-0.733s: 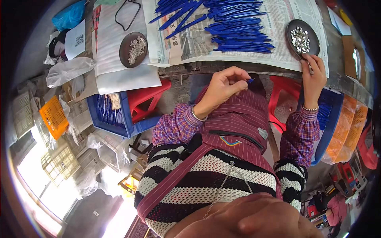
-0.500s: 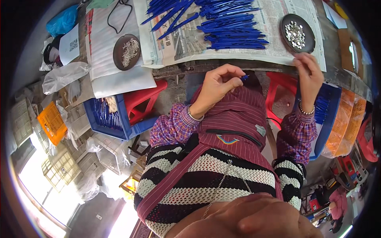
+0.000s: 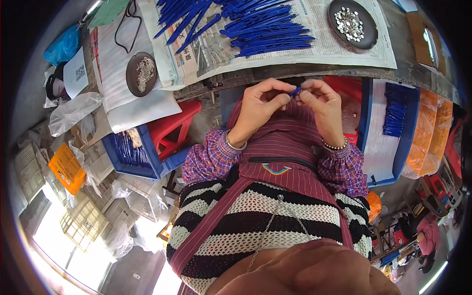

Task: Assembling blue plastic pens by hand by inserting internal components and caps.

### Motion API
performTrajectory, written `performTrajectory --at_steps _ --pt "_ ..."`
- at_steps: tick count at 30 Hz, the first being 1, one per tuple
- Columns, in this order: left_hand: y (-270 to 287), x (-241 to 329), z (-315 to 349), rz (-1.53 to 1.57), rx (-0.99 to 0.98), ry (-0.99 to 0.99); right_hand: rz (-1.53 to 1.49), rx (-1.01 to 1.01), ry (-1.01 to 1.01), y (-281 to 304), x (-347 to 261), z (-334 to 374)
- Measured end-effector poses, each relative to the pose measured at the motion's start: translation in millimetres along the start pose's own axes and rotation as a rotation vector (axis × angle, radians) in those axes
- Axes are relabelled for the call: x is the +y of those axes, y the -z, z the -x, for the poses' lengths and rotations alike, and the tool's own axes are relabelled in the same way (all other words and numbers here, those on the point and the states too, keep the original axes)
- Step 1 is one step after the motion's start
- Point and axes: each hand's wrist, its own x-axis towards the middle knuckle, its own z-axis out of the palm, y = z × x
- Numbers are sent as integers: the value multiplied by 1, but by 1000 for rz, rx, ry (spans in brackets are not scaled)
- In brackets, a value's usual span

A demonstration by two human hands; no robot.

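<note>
- Left hand [image 3: 260, 105]: thumb and forefinger are pinched together, grasping a small blue piece [image 3: 295, 92] between their tips.
- Right hand [image 3: 324, 108]: thumb and forefinger are drawn close together at the right end of that piece. Whether they grip it, merely touch it or hold something smaller cannot be told.
- Position of the blue piece: between the two hands, in front of the maroon apron [image 3: 280, 137], just short of the near edge of the table [image 3: 221, 78]. Its far part is hidden by the fingers.
- On the table, a printed newspaper [image 3: 334, 58] carries a pile of blue strips [image 3: 270, 34]. Most in the right part lie roughly side by side; several to the left lie aslant.
- Right of the pile, on the newspaper, stands a dark dish [image 3: 361, 45] containing shiny silver discs [image 3: 349, 24].
- Left of the newspaper, a second dark dish [image 3: 131, 78] holds small silvery pieces [image 3: 145, 73]. It rests on white sheeting [image 3: 113, 78], with a black cord loop [image 3: 116, 37] beyond it.
- Below table level on the right, a blue bin [image 3: 366, 128] holds a bundle of blue strips near its right wall.
- On the left, a blue crate [image 3: 156, 147] contains more blue strips, with a red stool [image 3: 179, 120] just beside it.
</note>
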Motion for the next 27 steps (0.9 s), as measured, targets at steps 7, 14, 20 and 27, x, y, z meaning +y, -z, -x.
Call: performTrajectory --at_steps 7,14,20,27 --pt "-3 -1 1 -87 17 -51 10 12 1 -2 1 1" --pt "1 -3 -4 -544 7 -402 94 54 59 -5 3 2" --pt "1 1 -1 53 -31 114 160 50 138 -7 2 6" --pt "-4 -5 2 17 18 77 167 68 164 -6 8 5"
